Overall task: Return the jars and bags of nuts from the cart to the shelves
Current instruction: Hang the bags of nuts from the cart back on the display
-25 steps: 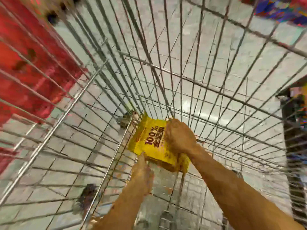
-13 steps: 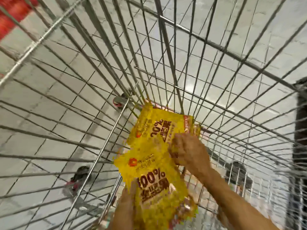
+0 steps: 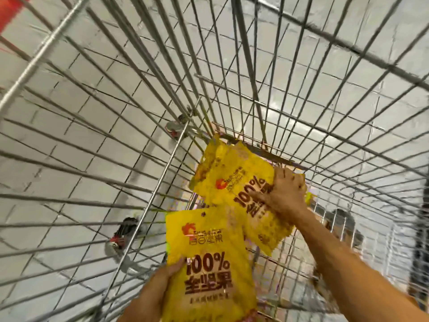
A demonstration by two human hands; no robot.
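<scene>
Fingers [image 3: 170, 270] of the left hand [image 3: 155, 291] clamp the near yellow nut bag [image 3: 206, 263]; the right hand [image 3: 285, 196] grips the far yellow nut bag [image 3: 234, 180], both inside the wire cart [image 3: 148, 203].

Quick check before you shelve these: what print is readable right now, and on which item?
"100%", then "全坚果" below: near yellow bag, in the left hand.
"每日坚果" under its red logo: same bag.
"100%": far yellow bag, under the right hand; characters below partly covered.
Small lines on both bags: too blurred.
</scene>
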